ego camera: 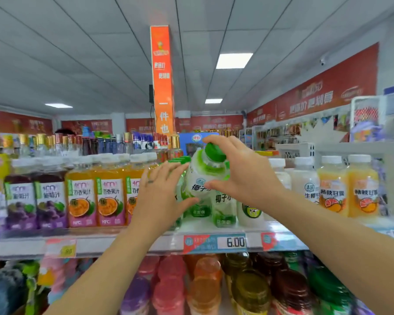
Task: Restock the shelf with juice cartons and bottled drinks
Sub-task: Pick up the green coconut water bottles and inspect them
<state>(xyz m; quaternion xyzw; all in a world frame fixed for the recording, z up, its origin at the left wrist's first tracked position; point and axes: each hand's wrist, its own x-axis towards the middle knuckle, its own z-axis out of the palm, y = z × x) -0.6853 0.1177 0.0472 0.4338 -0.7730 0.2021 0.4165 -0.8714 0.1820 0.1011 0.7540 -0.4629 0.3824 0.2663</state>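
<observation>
Centre frame, placing step: left hand (pixel 162 196), fingers straight, braces the shelved green-capped bottles (pixel 223 208). The white, green-capped plastic coconut-water bottle (pixel 205 176) tilts above them, and right hand (pixel 243 173) grips it at cap and label. Next move likely needs it stood upright and lowered into that row.

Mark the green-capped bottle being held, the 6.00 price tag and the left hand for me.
held bottle (pixel 197 186): head view, on its white label.
price tag (pixel 236 242): head view, on the printed 6.00.
left hand (pixel 159 196): head view, on the back of the hand.
</observation>
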